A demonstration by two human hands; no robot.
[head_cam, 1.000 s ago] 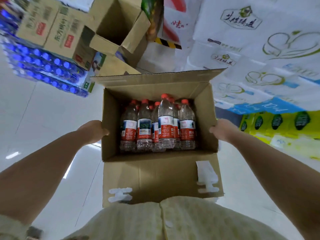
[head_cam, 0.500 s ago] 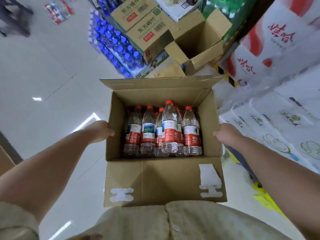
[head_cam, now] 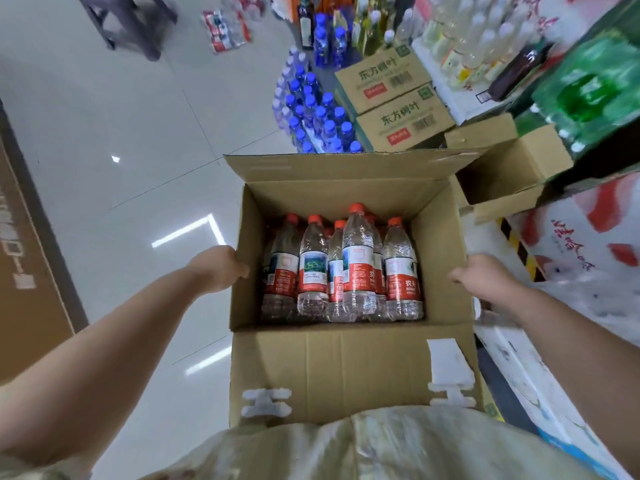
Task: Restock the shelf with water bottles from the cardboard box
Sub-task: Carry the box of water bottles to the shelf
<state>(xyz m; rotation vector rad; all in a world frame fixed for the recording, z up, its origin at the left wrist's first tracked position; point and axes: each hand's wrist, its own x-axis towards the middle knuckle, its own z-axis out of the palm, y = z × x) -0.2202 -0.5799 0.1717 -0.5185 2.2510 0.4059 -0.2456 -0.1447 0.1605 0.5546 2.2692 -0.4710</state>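
Observation:
An open cardboard box (head_cam: 332, 368) hangs in front of my chest, its flaps folded out. Inside stand several clear water bottles (head_cam: 356, 268) with red caps and red-and-white labels, packed toward the near wall. My left hand (head_cam: 221, 268) grips the box's left side, fingers curled under it and out of sight. My right hand (head_cam: 481, 278) grips the right side in the same way.
Ahead on the floor stand blue-capped bottle packs (head_cam: 311, 112), two sealed cartons (head_cam: 398, 105) and an empty open carton (head_cam: 509, 168). Stacked white and green packs (head_cam: 588, 258) line the right side. A glossy white floor (head_cam: 121, 150) stretches left; a dark stool (head_cam: 128, 19) stands far back.
The view has swung left and forward while I carry the box; the stacked goods slid to the right and more floor shows. Both hands keep their hold on the box's sides.

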